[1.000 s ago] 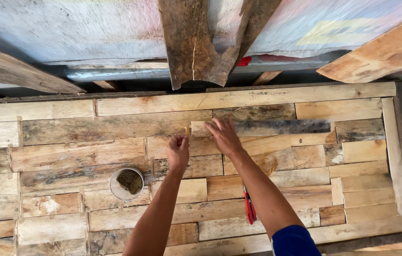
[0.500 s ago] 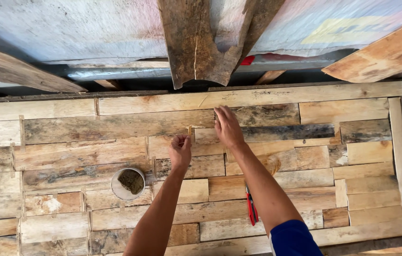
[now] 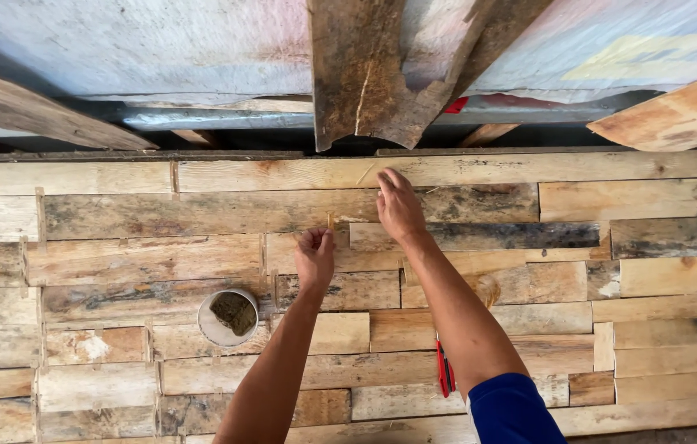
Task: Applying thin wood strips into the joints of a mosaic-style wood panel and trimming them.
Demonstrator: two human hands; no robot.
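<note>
A large panel [image 3: 200, 214] of short reclaimed boards, laid edge to edge in staggered rows within a plain border strip, fills the view; rough planks [image 3: 365, 74] and a pale sheet [image 3: 135, 49] lie beyond its far edge. The right hand [image 3: 399, 205] rests flat, fingers together and extended, on the upper rows near a dark weathered board [image 3: 513, 237], pressing on the surface without gripping anything. The left hand [image 3: 315, 256] is curled, its fingertips pinched on what appears to be a small thin pale piece [image 3: 331, 220], perhaps a nail or sliver, standing upright at the seam between two boards just beside the right hand; the piece is too small to identify with certainty. A round white container [image 3: 228, 317] holding a dark mass sits on the panel near the left forearm, and a red-handled tool [image 3: 445, 367] lies partly hidden under the right forearm. Likely risks, as judged from this arrangement: the pinched piece may tip or slip into the seam, since it is held only at the fingertips; the left forearm may knock the container if it swings sideways; the rough, splintery board edges may catch bare fingers sliding across them; and the tool may shift under the right forearm.
</note>
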